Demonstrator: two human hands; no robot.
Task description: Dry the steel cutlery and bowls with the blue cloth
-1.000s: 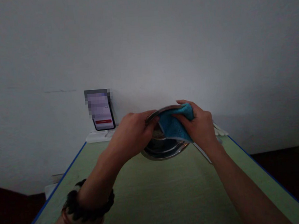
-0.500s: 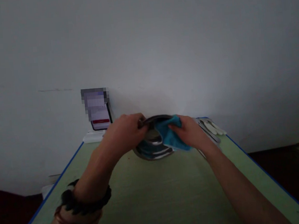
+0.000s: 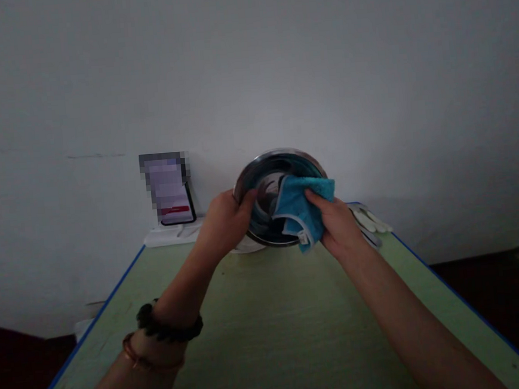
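A shiny steel bowl (image 3: 262, 179) is held up on its side above the far end of the green table (image 3: 279, 331), its inside turned toward me. My left hand (image 3: 224, 221) grips the bowl's left rim, fingers curled over the edge. My right hand (image 3: 336, 224) is closed on a blue cloth (image 3: 300, 206) that lies against the right part of the bowl's inside and hangs over its lower rim.
A phone (image 3: 172, 192) leans against the white wall at the back left, on a white block (image 3: 168, 236). Pale gloves (image 3: 372, 221) lie at the table's far right. Something white (image 3: 246, 248) lies under the bowl. Blue tape edges the table.
The bowl has been lifted and tipped upright from a low, flatter position, so its inside faces me. Both hands rose with it, the cloth still against the bowl.
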